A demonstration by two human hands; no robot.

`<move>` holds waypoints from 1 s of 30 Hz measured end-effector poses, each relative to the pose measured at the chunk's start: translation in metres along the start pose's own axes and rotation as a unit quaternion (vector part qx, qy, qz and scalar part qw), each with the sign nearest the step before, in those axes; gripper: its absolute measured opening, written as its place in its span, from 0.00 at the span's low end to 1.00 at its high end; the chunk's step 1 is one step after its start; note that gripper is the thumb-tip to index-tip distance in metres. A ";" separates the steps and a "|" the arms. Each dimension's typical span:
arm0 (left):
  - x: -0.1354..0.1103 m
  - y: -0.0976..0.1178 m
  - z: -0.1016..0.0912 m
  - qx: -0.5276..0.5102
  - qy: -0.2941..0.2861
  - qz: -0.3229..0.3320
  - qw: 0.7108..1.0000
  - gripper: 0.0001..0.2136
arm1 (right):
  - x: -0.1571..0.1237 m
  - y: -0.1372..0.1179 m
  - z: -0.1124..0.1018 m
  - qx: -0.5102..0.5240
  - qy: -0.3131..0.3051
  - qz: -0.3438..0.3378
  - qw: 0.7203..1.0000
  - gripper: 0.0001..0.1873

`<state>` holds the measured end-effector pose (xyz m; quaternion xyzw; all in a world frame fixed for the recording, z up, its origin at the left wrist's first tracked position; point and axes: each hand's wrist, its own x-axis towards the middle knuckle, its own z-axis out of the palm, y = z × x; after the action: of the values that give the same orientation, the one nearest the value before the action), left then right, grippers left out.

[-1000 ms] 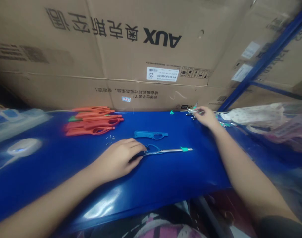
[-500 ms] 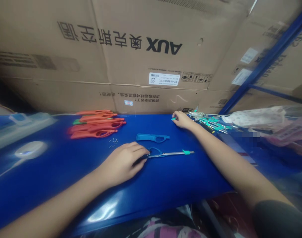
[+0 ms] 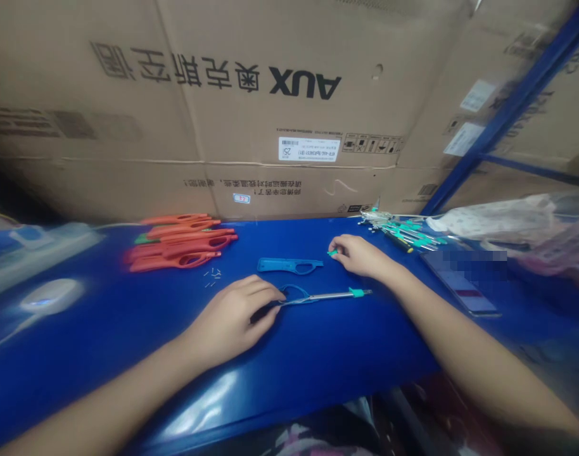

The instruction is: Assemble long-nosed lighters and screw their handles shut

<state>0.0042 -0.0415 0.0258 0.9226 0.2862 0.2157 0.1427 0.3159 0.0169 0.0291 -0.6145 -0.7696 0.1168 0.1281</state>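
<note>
My left hand (image 3: 232, 316) lies on the blue table (image 3: 318, 354), its fingers curled down on the blue handle end of a half-built tool (image 3: 318, 295) with a metal rod and a green tip. My right hand (image 3: 358, 253) is closed in a pinch on a small green piece (image 3: 332, 253), just right of a loose blue handle shell (image 3: 289, 265). Several tiny metal pins (image 3: 212, 276) lie left of my left hand.
A pile of orange handles (image 3: 180, 244) lies at the back left. Several green-tipped metal rods (image 3: 403, 231) lie at the back right, beside a phone (image 3: 460, 282) and plastic bags (image 3: 498, 218). Large cardboard boxes (image 3: 251, 107) wall the back. A white oval object (image 3: 49, 294) sits far left.
My right hand has come from the rod pile at the back right towards the middle, now pinching a small green piece. My left hand has stayed on the tool.
</note>
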 end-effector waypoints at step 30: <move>-0.002 -0.004 0.010 0.013 -0.003 -0.051 0.999 0.11 | -0.021 -0.015 -0.025 0.033 -0.043 -0.150 0.987 0.07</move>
<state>0.0057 -0.0407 0.0149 0.9091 0.3357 0.2015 0.1425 0.3148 -0.0068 0.0564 -0.4821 -0.8537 0.1473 0.1311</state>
